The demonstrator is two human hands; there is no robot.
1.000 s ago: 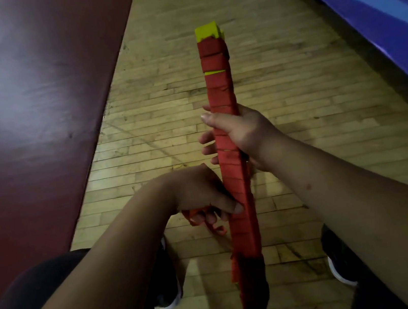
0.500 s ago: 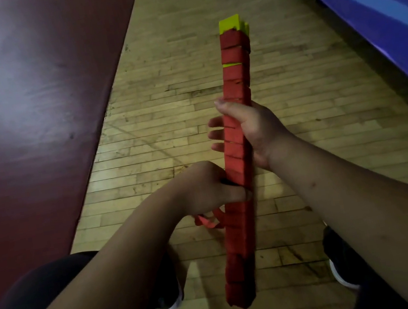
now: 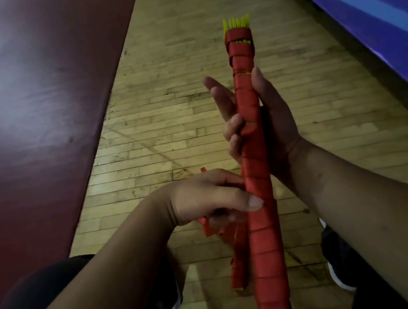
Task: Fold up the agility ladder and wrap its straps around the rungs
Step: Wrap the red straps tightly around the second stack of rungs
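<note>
Rung bundle runs up frame centre, probably stiff and light. The right hand clasps its middle; the left hand pinches the floppy loose strap against it.

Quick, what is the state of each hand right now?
Left hand: holds the loose strap, thumb on the ladder bundle.
Right hand: grips the ladder bundle, two fingers straight.

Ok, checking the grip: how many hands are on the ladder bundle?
2. The right hand grips the bundle above its middle, lower fingers curled round it; the left hand presses a thumb on it lower down while holding the strap.
</note>
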